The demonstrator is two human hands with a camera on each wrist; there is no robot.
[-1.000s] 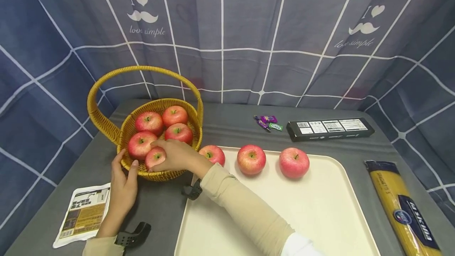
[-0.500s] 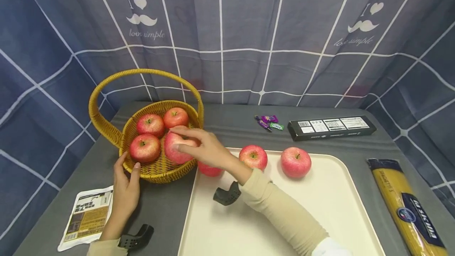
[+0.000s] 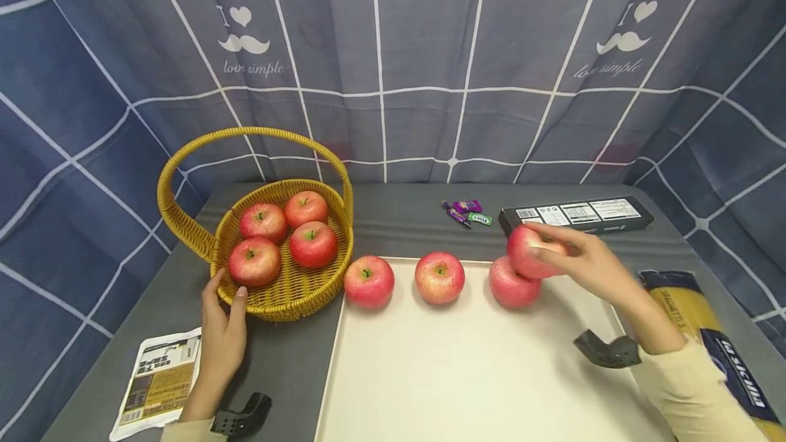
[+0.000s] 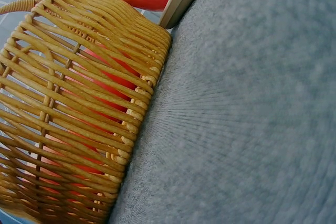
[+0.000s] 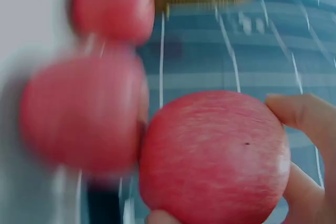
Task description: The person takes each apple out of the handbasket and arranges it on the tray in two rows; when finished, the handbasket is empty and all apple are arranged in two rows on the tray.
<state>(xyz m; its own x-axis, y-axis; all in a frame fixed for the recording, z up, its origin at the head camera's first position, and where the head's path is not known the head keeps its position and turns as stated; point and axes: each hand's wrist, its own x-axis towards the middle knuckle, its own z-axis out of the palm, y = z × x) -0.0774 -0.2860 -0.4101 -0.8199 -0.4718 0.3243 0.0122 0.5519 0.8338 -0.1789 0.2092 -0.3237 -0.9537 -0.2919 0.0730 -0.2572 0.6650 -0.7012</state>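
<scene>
My right hand [image 3: 589, 268] grips a red apple [image 3: 531, 252] between thumb and fingers, over the far right part of the cream tray [image 3: 467, 374]. In the head view this apple overlaps a second apple [image 3: 512, 286] lying on the tray. The right wrist view shows the gripped apple [image 5: 215, 158] up close, fingers around its right side. At the near left side of the yellow wicker basket [image 3: 288, 302], my left hand [image 3: 222, 336] rests with thumb and fingers at the rim. Several apples [image 3: 314, 244] sit inside the basket.
Two more apples, one near the basket [image 3: 369, 282] and one mid-edge [image 3: 439, 278], line the tray's far side. Behind it lie small wrapped candies [image 3: 465, 212] and a black box [image 3: 577, 215]. A spaghetti pack [image 3: 706, 333] lies right, a white-brown pouch [image 3: 158, 384] left.
My right hand has lifted an apple out of the basket and carried it right, across to the tray's far right. My left hand stays at the basket rim.
</scene>
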